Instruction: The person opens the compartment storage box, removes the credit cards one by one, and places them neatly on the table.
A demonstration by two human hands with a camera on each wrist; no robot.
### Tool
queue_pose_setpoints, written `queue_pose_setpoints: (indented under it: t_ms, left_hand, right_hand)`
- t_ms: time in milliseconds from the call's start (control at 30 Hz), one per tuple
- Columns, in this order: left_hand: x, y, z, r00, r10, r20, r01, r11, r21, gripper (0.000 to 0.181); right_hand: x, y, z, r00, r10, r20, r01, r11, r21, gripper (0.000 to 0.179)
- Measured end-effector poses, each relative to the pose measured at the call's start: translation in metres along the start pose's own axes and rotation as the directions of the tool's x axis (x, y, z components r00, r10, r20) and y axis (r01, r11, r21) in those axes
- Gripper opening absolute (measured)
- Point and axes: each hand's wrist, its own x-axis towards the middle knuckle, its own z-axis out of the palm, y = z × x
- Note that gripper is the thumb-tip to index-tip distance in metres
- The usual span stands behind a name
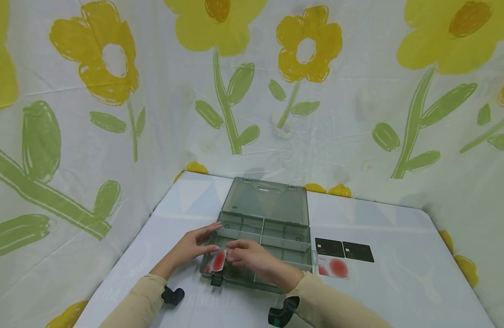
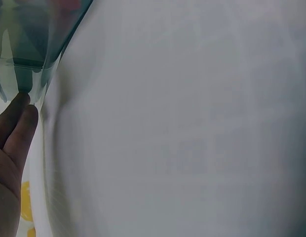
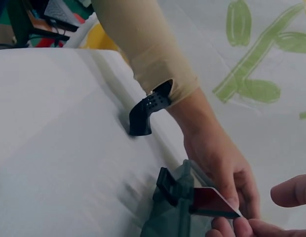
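Observation:
A grey see-through divided box (image 1: 266, 273) lies with its lid (image 1: 266, 200) folded back. In its front left compartment a red-and-white card (image 1: 218, 262) stands tilted, partly above the rim. My left hand (image 1: 190, 248) is at the box's left side, its fingers extended along the edge and its thumb at the card. In the left wrist view, two left fingertips (image 2: 25, 103) meet the box's end. My right hand (image 1: 256, 259) reaches over the front; its fingertips (image 3: 242, 227) are at the card's edge, while its thumb (image 3: 293, 191) stands apart from them.
Right of the box lie two black cards (image 1: 329, 247) side by side and another red-and-white card (image 1: 335, 267). A dark latch (image 1: 216, 280) juts from the box's front left. Flower-printed cloth (image 1: 338, 136) surrounds the white table (image 1: 391, 291) at the back and sides.

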Motion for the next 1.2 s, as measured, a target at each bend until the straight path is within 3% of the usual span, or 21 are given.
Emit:
queue_pose_setpoints:
  t_ms: [433,767,1200]
  left_hand:
    - [0.000,0.001,-0.001,1.000,0.007,0.000,-0.007,1.000,-0.017,0.068]
    - [0.001,0.000,0.000,1.000,-0.005,-0.003,0.005,1.000,-0.003,0.069]
    - [0.001,-0.001,0.001,1.000,-0.025,-0.017,0.025,1.000,-0.012,0.068]
  right_hand:
    - [0.009,0.007,0.010,0.995,-0.038,-0.091,0.029,0.995,-0.099,0.035]
    - [0.015,0.015,0.023,0.987,-0.044,-0.156,0.028,0.994,-0.105,0.034]
    - [0.014,0.013,0.021,0.986,-0.032,-0.163,0.013,0.993,-0.119,0.031]
